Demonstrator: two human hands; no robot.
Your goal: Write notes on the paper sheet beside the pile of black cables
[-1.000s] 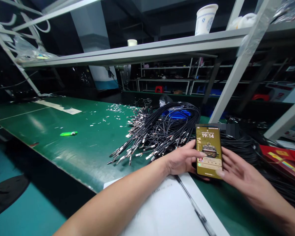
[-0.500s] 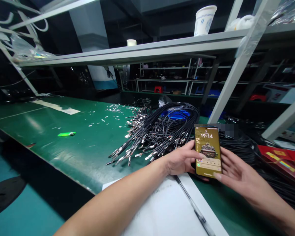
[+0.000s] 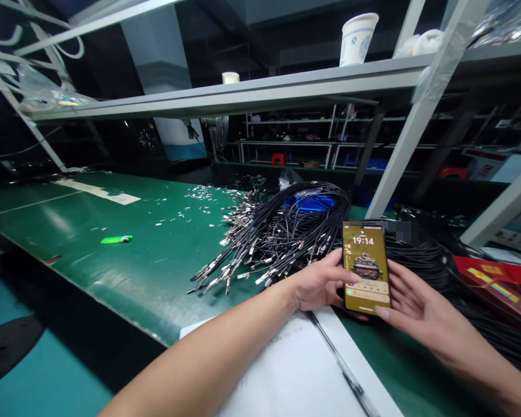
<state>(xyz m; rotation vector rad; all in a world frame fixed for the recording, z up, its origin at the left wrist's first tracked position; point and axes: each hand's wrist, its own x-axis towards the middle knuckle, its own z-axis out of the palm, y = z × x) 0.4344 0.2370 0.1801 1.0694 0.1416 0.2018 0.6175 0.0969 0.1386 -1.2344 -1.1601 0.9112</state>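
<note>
A smartphone [image 3: 364, 260], its lit screen reading 19:14, is held upright between both hands. My left hand [image 3: 319, 284] grips its left edge, the thumb lying over the lower screen. From the other side, my right hand [image 3: 417, 304] closes on the right edge, with its thumb at the bottom corner; some fingers are hidden behind the phone. Below my left wrist lies a white paper sheet [image 3: 286, 370] with a pen [image 3: 341, 365] across it. Behind the phone, black cables [image 3: 282, 231] with metal connector ends are heaped on the green table [image 3: 165, 278].
A green lighter [image 3: 117, 239] and a beige strip [image 3: 99, 191] lie to the left. Small scraps [image 3: 202, 194] dot the table. A shelf [image 3: 226, 97] crosses overhead, carrying a paper cup [image 3: 358, 40]. Its slanted post [image 3: 408, 139] stands behind the phone. Red packaging [image 3: 495, 278] lies right.
The view has shifted very slightly. Both hands keep the same hold on the smartphone, and nothing else has visibly moved.
</note>
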